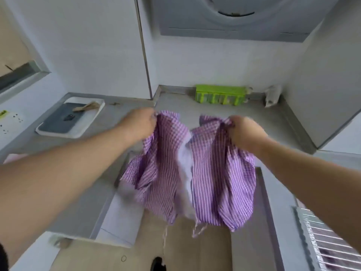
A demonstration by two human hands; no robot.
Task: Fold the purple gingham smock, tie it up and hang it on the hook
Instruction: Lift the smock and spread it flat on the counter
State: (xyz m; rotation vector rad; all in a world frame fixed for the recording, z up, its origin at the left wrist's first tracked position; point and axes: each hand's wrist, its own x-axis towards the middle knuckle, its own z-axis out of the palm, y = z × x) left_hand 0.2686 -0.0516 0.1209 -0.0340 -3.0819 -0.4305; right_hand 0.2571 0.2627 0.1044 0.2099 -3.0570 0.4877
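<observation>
The purple gingham smock hangs in the air in front of the counter, spread between both hands, with a white lining showing down its middle. My left hand is closed on the smock's top left edge. My right hand grips the top right edge at about the same height. Thin ties dangle from the lower hem. No hook is in view.
A grey counter runs behind the smock. On it sit a white tray at the left and a green container against the back wall. A range hood hangs overhead. A metal rack is at lower right, brown floor below.
</observation>
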